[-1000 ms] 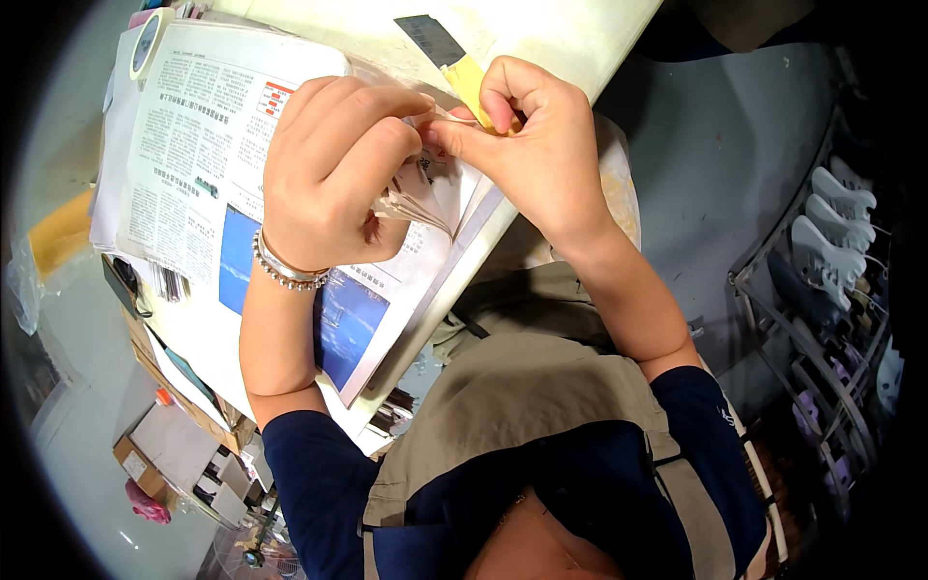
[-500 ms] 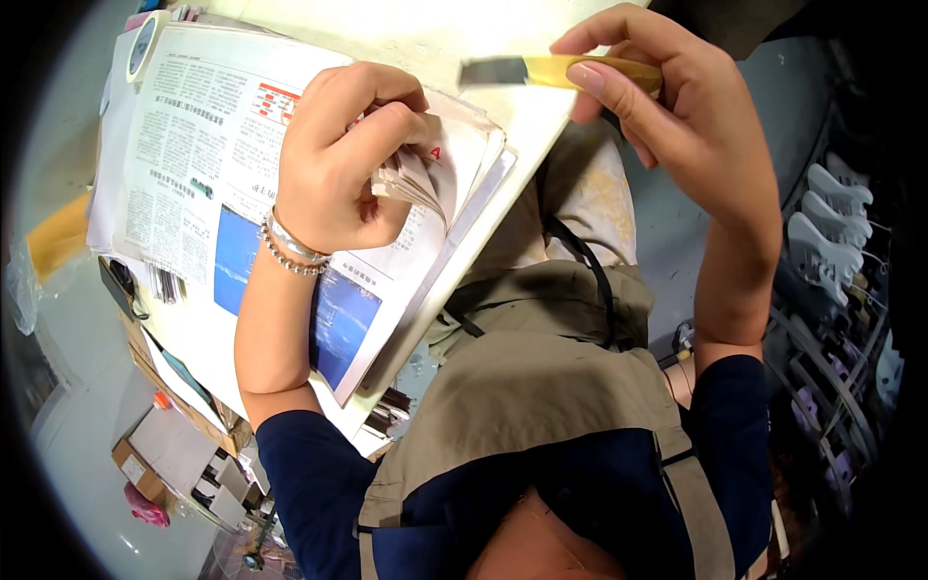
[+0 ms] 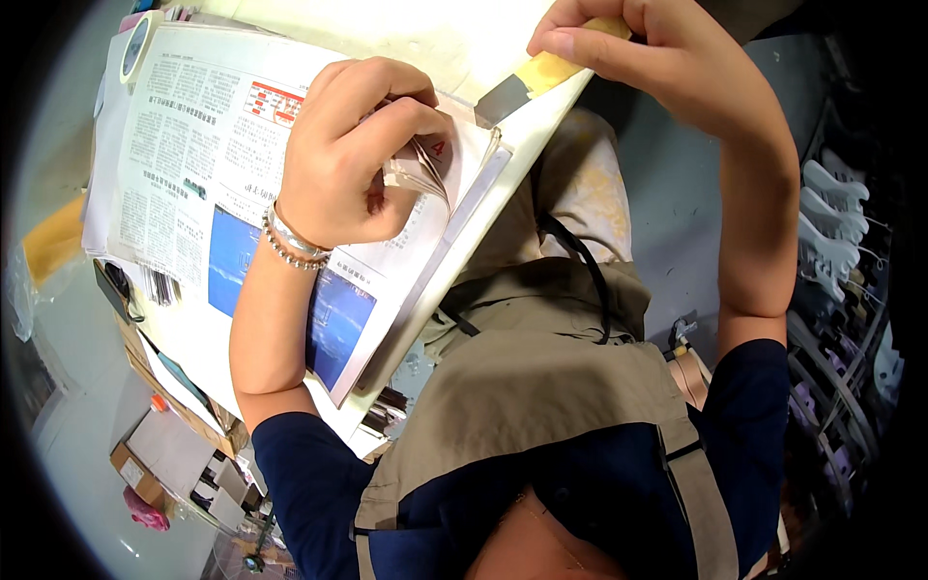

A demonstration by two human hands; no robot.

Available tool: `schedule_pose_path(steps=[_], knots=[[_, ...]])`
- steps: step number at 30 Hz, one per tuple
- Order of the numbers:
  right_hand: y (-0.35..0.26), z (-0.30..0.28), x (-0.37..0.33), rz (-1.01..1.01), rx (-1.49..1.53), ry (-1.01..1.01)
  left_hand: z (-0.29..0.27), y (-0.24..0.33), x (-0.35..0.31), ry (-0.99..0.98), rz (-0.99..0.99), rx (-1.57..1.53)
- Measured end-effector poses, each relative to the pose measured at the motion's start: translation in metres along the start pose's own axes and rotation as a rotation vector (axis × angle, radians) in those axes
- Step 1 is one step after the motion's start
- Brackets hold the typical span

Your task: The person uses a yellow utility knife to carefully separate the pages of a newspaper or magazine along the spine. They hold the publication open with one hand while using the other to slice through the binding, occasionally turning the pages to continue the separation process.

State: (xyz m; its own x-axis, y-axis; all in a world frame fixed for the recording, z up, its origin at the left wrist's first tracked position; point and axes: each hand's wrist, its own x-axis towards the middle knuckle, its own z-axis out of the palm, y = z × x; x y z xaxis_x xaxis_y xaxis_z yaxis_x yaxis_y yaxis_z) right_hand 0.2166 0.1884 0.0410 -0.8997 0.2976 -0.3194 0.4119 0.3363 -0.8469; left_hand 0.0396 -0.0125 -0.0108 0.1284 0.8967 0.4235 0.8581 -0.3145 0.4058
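Observation:
My left hand (image 3: 353, 164) is closed, its fingers curled around a folded wad of paper (image 3: 418, 174) at the right edge of an open newspaper (image 3: 169, 135). A bracelet and a bangle circle that wrist. At the upper right my right hand (image 3: 643, 48) grips a short knife-like tool by its yellow handle (image 3: 561, 68). Its flat dark blade (image 3: 503, 100) slants down and left beside the paper's upper right corner; whether it touches the table or paper I cannot tell. Curled fingers hide part of the wad.
The newspaper lies on a pale table (image 3: 527, 145) whose edge runs diagonally past my apron (image 3: 541, 387). A tape roll (image 3: 137, 46) sits at the far left corner. Dark glasses (image 3: 118, 288) lie near the left edge. White plastic pieces (image 3: 831, 227) hang on a rack at right.
My right hand has moved up and slightly left, and the blade has swung from level to slanting down beside the paper's corner. My left hand keeps its hold, nearly still.

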Motion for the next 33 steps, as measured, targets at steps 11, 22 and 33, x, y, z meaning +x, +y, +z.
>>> schedule_pose_path(steps=[11,22,33], knots=[[0.012,-0.005,0.037,0.021,-0.028,-0.175,0.008,-0.005,0.005,-0.013,0.024,-0.033],[0.021,-0.004,0.035,-0.116,0.065,-0.22,0.01,-0.006,0.003,-0.016,0.019,-0.029],[0.041,0.005,0.033,-0.052,0.256,-0.333,0.01,-0.003,0.005,0.011,0.012,-0.053]])
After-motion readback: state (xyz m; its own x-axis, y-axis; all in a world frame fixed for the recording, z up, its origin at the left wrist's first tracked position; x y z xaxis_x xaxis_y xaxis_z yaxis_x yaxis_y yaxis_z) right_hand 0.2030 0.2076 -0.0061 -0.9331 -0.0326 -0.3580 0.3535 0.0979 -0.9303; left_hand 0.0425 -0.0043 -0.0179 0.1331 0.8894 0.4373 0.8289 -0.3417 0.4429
